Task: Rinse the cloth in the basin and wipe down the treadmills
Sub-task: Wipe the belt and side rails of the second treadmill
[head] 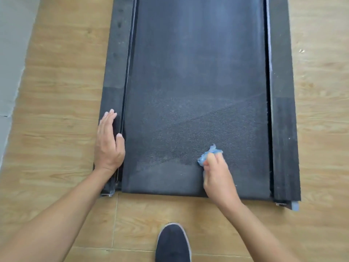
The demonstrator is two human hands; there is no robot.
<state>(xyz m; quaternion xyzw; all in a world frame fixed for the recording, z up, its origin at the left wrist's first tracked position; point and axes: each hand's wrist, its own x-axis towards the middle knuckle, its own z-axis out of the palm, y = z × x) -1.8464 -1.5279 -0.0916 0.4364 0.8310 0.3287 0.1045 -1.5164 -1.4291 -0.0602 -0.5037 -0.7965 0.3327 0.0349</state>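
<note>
Cloth (209,153) sits bunched in the curled right hand (219,176) at the near end of the treadmill belt (198,72), whose long axis runs toward 12 o'clock (left hand (108,144) lies flat, fingers straight, on the 9 o'clock rail (113,82)).

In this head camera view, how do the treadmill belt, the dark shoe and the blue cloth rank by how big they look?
1. treadmill belt, by far the largest.
2. shoe, though nearer the camera and partly cut off.
3. cloth, smallest; the right hand grips it, hiding part.
</note>
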